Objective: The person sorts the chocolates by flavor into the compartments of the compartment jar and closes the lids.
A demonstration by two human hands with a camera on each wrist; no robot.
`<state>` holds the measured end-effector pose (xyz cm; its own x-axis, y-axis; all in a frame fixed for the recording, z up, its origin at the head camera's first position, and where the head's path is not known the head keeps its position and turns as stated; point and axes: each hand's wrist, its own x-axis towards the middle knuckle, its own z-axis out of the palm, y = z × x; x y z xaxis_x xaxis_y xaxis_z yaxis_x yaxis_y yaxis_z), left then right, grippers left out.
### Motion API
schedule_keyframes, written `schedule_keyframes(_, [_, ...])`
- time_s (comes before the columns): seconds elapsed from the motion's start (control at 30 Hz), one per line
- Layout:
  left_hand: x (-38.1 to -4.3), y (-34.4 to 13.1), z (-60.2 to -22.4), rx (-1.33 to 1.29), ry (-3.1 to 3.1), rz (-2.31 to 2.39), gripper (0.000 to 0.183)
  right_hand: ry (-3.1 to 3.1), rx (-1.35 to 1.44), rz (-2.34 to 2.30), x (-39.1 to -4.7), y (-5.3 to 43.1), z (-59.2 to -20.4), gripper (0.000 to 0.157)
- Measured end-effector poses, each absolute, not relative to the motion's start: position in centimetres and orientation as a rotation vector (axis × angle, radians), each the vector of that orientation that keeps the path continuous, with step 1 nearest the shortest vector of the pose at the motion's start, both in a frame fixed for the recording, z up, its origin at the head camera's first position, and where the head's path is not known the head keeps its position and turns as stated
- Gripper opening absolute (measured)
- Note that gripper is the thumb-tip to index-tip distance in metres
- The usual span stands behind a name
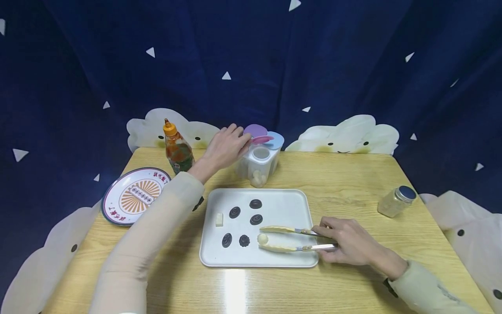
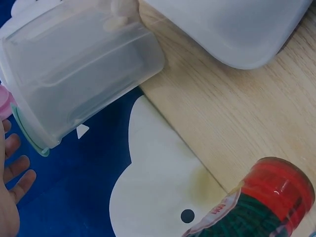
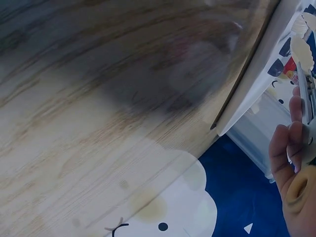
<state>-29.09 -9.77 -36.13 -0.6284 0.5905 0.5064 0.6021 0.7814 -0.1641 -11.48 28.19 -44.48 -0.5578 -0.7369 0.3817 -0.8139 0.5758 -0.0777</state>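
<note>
My right hand (image 1: 347,242) grips silver tongs (image 1: 310,247) with cream scalloped tips, spread over the white tray (image 1: 290,200). A small pale ball (image 1: 262,239) lies between the tips. Several dark molded pieces (image 1: 256,219) and a white rectangular block (image 1: 219,219) lie on the tray. Behind it stands a clear compartmented container (image 1: 262,168), pale balls inside its front compartment. Its pink lid (image 1: 262,140) is raised, and my left hand (image 1: 227,147) reaches to that lid's edge. In the left wrist view those fingers (image 2: 22,185) are loosely extended beside the green lid (image 2: 32,133).
A red sauce bottle (image 1: 178,150) with a yellow cap stands behind my left forearm. A patterned plate (image 1: 117,192) sits at the table's left edge, partly covered by the sleeve. At the right is a dark-capped jar (image 1: 396,201). A blue curtain (image 1: 251,52) hangs behind the table.
</note>
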Motion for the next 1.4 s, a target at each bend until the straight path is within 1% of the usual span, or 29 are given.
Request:
schedule_keyframes(0.23, [-29.0, -9.7, -36.1, -0.885, -2.442, -0.023, 0.026, -2.517, 1.254, 0.293, -11.4, 28.1, -44.7, 0.050])
schedule_keyframes(0.67, [-29.0, -9.6, -35.8, -0.893, -2.457, -0.019, 0.023, -2.534, 1.265, 0.296, -11.4, 28.0, -44.4, 0.043])
schedule_keyframes(0.93, [-29.1, -9.7, -35.8, -0.893, -2.472, -0.017, 0.022, -2.490, 1.272, 0.288, -11.6, 28.2, -43.5, 0.044])
schedule_keyframes(1.17, [-29.1, -9.8, -35.9, -0.893, -2.471, -0.017, 0.022, -2.470, 1.247, 0.330, -12.2, 28.4, -42.3, 0.040])
schedule_keyframes(1.4, [-29.1, -9.8, -35.9, -0.893, -2.486, -0.011, 0.023, -2.506, 1.248, 0.301, -12.4, 28.4, -42.6, 0.040])
